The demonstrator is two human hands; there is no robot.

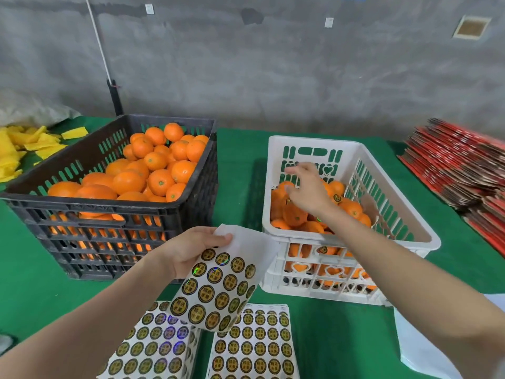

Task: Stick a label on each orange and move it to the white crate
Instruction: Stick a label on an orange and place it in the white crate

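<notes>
While your right hand (306,190) hovers within the white crate (314,140), its grip is wide: the fingers are spread loosely, hold nothing and are slightly blurred. Just under it lie the crate's oranges (352,209), filling the lower part. Several show a round dark-and-gold label on the skin. That crate stands right of the desk's middle.

Your left hand (188,250) is raised above the desk's near edge, its grip closed on a label sheet (218,288). The thumb lies on the white backing, and the sheet curls downward with rows of round gold stickers facing you. Below it, at the near edge, two stacks of label sheets (251,346) lie flat side by side on the green desk (240,165).

A black crate (109,212) stands left of the middle, piled near its rim with more oranges (128,181). Yellow paper scraps (16,149) lie at the far left corner. Flat red cartons (459,165) are stacked along the right edge. A white sheet (418,348) lies at the near right corner.
</notes>
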